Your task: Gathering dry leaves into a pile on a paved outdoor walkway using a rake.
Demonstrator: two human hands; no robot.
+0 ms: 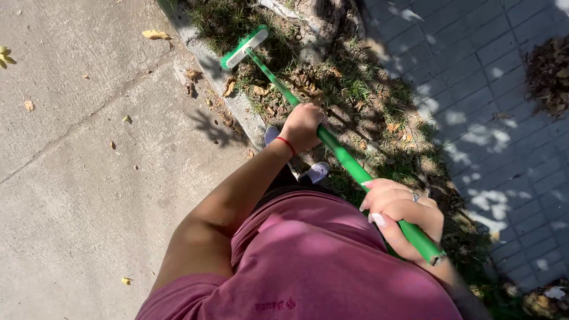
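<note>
A: Where is the green broom (332, 145)?

B: It runs from upper centre to lower right, head on the grass strip (355, 89) (dry leaves there).

A: Fingers?

B: Left hand (302, 127) and right hand (403, 207) wrap its handle.

Hard, bright daylight falls over everything, strongest on the concrete slab (77, 178) out beyond the left hand (302, 127), where the pale surface looks nearly washed out. Past the right hand (400, 207) the brick paving (474, 65) is dappled: patches of glare broken by leafy shade. The green broom handle (344, 157) gleams where sun strikes it between the two hands. A crisp, spiky shadow lies on the concrete just beside the left hand. The pink shirt (314, 266) below both hands sits half in shade. Focus is sharp throughout, with slight wide-angle stretching toward the edges.
</note>
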